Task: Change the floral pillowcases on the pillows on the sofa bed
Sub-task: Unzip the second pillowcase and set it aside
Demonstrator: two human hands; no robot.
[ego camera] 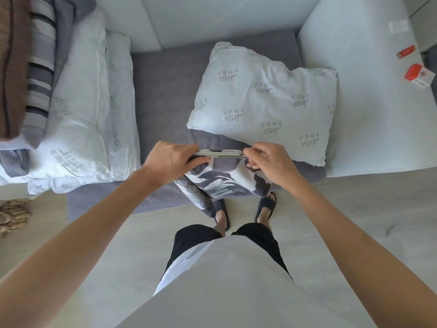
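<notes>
Two hands: the left hand and the right hand are each gripping one end of the folded top edge, fingers curled round it.
Floral pillowcase: hanging grey-and-white between them, over the front edge of the sofa bed.
Bare pillow: lying just behind the hands.
More pillows: stacked at the left.
Red boxes: sitting on the white surface at the right.
</notes>
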